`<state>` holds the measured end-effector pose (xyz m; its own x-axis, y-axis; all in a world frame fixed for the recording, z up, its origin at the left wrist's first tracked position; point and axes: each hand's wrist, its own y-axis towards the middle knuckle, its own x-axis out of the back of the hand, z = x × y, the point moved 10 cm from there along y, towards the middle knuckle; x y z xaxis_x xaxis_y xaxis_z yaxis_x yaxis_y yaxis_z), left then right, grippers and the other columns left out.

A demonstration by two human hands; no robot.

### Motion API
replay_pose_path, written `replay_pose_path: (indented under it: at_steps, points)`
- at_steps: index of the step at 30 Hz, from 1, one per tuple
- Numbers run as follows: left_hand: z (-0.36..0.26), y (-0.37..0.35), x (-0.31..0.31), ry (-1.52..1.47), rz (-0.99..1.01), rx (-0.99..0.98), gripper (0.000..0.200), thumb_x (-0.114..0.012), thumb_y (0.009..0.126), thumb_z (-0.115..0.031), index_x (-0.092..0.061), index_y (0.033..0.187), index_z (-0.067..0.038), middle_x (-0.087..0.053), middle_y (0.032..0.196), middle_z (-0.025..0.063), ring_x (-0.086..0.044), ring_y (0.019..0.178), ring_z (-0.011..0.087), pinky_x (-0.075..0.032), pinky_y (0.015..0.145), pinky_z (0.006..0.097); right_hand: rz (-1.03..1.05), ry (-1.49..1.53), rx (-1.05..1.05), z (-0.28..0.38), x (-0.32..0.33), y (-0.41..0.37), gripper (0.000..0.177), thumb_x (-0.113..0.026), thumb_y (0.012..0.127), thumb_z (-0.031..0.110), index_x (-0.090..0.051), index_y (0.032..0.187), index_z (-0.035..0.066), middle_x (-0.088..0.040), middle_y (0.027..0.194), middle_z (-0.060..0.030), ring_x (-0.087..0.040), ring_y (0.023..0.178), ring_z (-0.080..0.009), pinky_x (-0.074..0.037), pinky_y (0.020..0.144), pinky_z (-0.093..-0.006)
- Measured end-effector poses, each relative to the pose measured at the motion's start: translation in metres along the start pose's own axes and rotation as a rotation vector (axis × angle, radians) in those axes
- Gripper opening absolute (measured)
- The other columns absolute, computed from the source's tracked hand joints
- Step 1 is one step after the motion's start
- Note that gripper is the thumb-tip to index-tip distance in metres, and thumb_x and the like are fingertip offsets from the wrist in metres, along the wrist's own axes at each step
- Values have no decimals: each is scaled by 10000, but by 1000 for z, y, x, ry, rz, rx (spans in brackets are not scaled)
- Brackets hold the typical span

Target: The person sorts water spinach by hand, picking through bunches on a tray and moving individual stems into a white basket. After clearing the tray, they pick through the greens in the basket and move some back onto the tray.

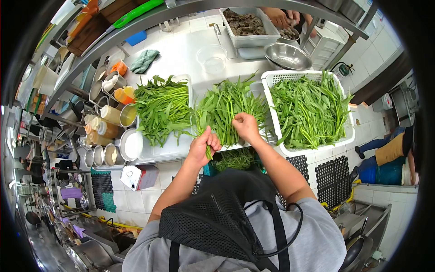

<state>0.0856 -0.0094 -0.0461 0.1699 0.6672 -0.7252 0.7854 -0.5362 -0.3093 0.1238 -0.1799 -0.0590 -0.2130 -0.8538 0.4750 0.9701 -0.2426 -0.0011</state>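
Observation:
My left hand (201,146) is closed around the stems of a small bunch of water spinach (202,121), its leaves pointing away from me and cut ends below the fist. To its right, my right hand (246,127) is pinched over the near edge of the middle pile of water spinach (229,102); what its fingers hold, if anything, is hidden. Long stems and leaves fill a clear tray (170,146) on the left. On the right, a white perforated basket (268,97) is heaped with loose greens (310,111).
Sauce bottles (108,128) and metal pots (112,154) line the left side. Beyond the greens are a clear round container (212,59), a metal bowl (287,56) and a bin of dark seafood (247,22). Another person's hands (281,18) work at the far right. A shelf rail (190,8) crosses overhead.

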Motion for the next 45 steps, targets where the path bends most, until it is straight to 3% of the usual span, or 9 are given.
replay_pose_path:
  at_steps: [2, 5, 11, 17, 24, 33, 39, 44, 45]
  points:
    - [3, 1, 6, 22, -20, 6, 484, -476, 978, -413, -404, 609, -109, -443, 629, 43, -465, 591, 181, -411, 623, 315, -38, 275, 46, 14, 16, 9, 165, -667, 805, 156, -668, 858, 0, -607, 656, -2, -526, 600, -65, -440, 567, -243]
    - [11, 2, 16, 34, -82, 19, 458, -486, 973, -416, -455, 650, -93, -492, 676, 57, -493, 616, 191, -422, 621, 316, -103, 519, 73, 55, 53, 7, 131, -657, 856, 120, -663, 903, -3, -612, 720, 38, -514, 628, -38, -433, 592, -200]
    - [14, 8, 19, 13, -126, 14, 393, -526, 957, -410, -540, 767, -67, -567, 754, 60, -549, 673, 184, -478, 644, 314, -13, 520, -10, 25, 42, -7, 134, -623, 892, 117, -639, 926, -12, -593, 715, 15, -513, 616, -37, -429, 553, -207]
    - [5, 22, 14, 165, -154, -58, 271, -627, 919, -232, -603, 1094, -27, -602, 802, 20, -571, 689, 117, -468, 612, 262, 90, 436, -52, 22, 28, -36, 124, -675, 847, 108, -649, 915, 9, -567, 824, 1, -465, 604, -40, -396, 553, -214]
    - [8, 32, 8, 325, -172, -92, 286, -654, 898, -265, -619, 1061, -33, -629, 859, 19, -572, 694, 104, -451, 614, 246, 141, 223, 240, 47, 6, -61, 120, -668, 830, 77, -630, 930, 23, -549, 953, -61, -504, 625, -102, -437, 592, -244]
    - [10, 25, 12, 297, -149, -63, 245, -630, 913, -238, -623, 1040, -29, -641, 906, 51, -577, 736, 115, -464, 649, 253, 286, 225, 226, 29, -14, -71, 139, -587, 891, 140, -603, 934, 9, -546, 920, -71, -524, 648, -150, -452, 587, -284]
    - [4, -5, -29, 708, 49, -243, 235, -573, 945, -229, -602, 1034, -13, -661, 980, 102, -607, 840, 170, -475, 777, 326, 224, 1078, -447, -27, -23, -73, 152, -506, 907, 113, -605, 871, 3, -552, 698, -35, -531, 582, -128, -460, 536, -268]
    - [1, -3, 9, 494, -161, -241, 156, -606, 924, -170, -586, 964, -20, -661, 840, 85, -625, 776, 169, -482, 715, 304, 418, 510, -261, -45, -14, -89, 161, -544, 870, 126, -651, 879, 6, -635, 818, -84, -601, 653, -189, -507, 611, -318]
    - [5, -1, 24, 480, -217, -176, 172, -620, 908, -187, -588, 953, -24, -652, 822, 90, -618, 744, 168, -475, 669, 299, 508, 208, 30, -27, -16, -95, 173, -572, 849, 150, -667, 912, 19, -653, 862, -102, -624, 699, -242, -516, 667, -347]
